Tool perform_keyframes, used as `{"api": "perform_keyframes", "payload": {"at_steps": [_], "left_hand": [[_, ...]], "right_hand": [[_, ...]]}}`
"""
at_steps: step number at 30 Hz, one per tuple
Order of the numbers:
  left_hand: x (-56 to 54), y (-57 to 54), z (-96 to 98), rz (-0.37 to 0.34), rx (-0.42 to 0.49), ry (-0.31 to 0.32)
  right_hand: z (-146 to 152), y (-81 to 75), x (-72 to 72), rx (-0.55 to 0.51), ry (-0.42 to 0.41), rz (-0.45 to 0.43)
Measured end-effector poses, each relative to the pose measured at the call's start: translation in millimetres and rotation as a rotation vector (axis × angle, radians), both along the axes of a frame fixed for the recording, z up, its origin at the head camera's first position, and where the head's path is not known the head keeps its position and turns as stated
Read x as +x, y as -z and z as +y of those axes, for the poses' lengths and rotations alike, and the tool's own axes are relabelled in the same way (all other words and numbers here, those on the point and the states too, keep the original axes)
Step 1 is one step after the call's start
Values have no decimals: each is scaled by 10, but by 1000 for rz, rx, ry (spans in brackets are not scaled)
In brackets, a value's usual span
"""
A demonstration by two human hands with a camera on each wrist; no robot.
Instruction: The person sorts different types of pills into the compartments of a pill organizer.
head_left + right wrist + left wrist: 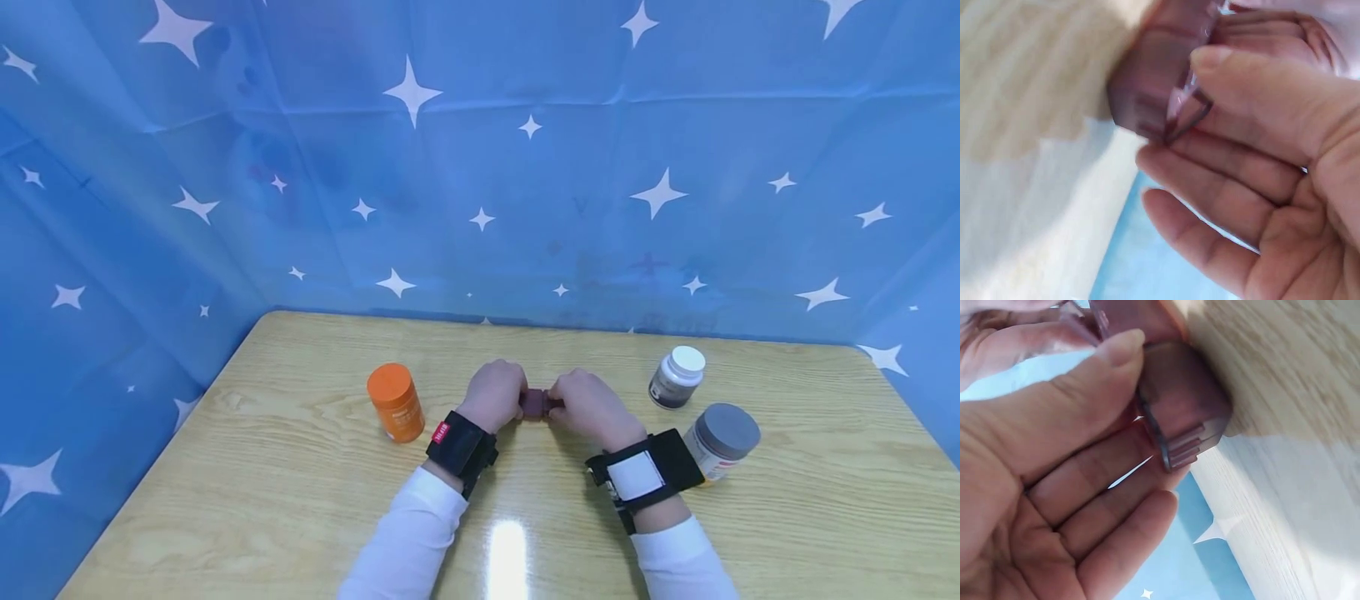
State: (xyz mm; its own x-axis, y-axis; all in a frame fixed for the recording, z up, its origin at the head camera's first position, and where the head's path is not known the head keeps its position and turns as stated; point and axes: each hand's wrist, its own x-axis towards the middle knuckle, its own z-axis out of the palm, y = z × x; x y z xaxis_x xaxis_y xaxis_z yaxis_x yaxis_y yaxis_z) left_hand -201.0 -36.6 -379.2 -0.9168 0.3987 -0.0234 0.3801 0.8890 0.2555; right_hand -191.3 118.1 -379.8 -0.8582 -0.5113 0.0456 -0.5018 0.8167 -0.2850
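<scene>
Fingers and thumb of the left hand [491,396] pinch the left end of a small dark-red plastic case [534,404], while the right hand [596,408] grips its right end in the same way. The case sits between the 2 hands, low at the wooden table [262,467], toward the far part and roughly midway across.

In the left wrist view the thumb presses along an edge of the case, whose end carries small raised ridges; the other fingers lie behind and beneath. In the right wrist view the thumb touches a thin piece angled away from the body, perhaps a lifted lid, though blur makes that hard to confirm.

An orange jar [396,402] stands upright to the left of the left hand, apart from it. Beyond the right hand are 2 more containers: a small white-capped bottle [677,377] farther back, and a gray-lidded jar [722,442] nearer the person, partly hidden by the black right wrist strap [648,471]. A black left wrist strap [462,448] bears a red tag. Both sleeves [408,537] are white. Blue cloth [480,167] with white stars hangs behind the table.
</scene>
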Motion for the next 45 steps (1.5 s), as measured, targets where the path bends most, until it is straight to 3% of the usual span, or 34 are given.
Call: {"api": "perform_keyframes", "payload": {"at_steps": [6,13,22,30,37,41,45], "left_hand": [[-13,-10,8,5,-7,5],[-17,-6,-8,12,-7,21],[-2,-32,-23,-3,-7,16],[-42,22,-29,15,-4,40],[-17,-28,-15,-3,-19,33],[-13,-33,-19,7,-22,31],[-11,-25,-28,13,-11,30]], "right_hand": [[98,-117,-136,-15,-22,-95],[88,-163,-387,21,42,73],[26,-29,-542,17,90,-37],[1,55,-531,26,94,-81],[49,50,-488,30,125,-84],[78,26,-403,28,156,-28],[105,-13,-242,-23,171,115]]}}
